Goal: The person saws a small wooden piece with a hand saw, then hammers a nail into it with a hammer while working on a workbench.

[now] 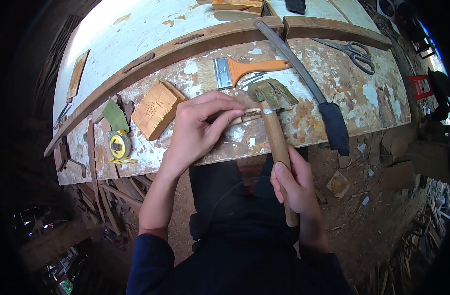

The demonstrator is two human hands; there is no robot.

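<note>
Reader: Taking the paintbrush (247, 68) as our landmark, where is the wooden strip lying?

Worker: The wooden strip (251, 116) is lying on my side of the paintbrush. Its long axis is running roughly alongside the brush, its right end slanting slightly away from me.

Reader: Which hand is nearer, and what are its fingers doing?

Worker: My left hand (198, 123) is the nearer one. Its thumb and forefinger are pinching the strip, on my side of the point where the brush's handle is meeting its metal band. From these fingertips the strip is extending rightward.

Reader: And the other hand?

Worker: My right hand (298, 189) is resting farther out, well to my side of the paintbrush, its fingers wrapping around the handle of the hammer (274, 130).

Reader: How is the hammer standing to the strip?

Worker: Its head is sitting just on my side of the brush's orange handle. Its shaft is pointing back towards me, crossing the strip's axis nearly squarely in this view. Whether hammer and strip are touching, I am not able to tell.
</note>
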